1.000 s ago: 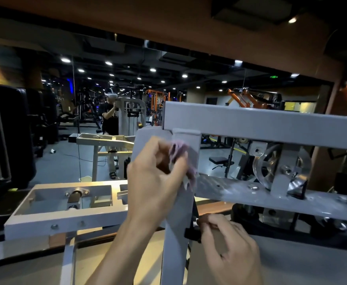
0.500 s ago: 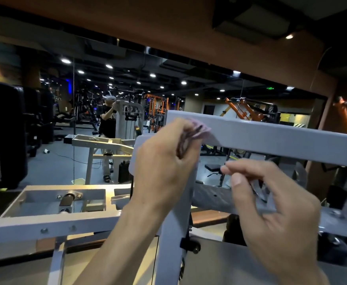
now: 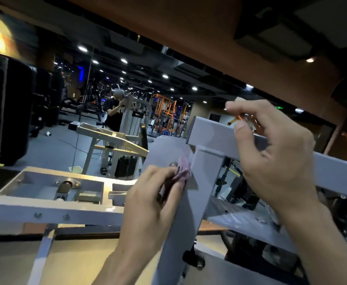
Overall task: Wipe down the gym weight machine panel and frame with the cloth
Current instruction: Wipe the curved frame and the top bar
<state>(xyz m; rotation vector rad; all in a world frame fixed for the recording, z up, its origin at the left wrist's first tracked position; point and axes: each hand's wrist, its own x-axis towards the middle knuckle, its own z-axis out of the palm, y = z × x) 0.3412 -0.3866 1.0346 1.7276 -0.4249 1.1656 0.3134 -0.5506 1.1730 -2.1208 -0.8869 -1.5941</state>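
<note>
Dim gym floor and ceiling lights are mirrored behind. Dead centre, the grey frame point(image 3: 207, 171) is being worked: rigid, heavy, fixed. At two o'clock the right hand point(image 3: 271, 159) is seen loosely curled, holding nothing. At seven o'clock the left hand point(image 3: 154, 194) is clamped on the soft, light cloth point(image 3: 182, 170), best bunched in fingertips.

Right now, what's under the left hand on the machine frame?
A crumpled pink cloth, which the left hand presses against the grey upright post. The hand covers most of the cloth and the post behind it.
</note>
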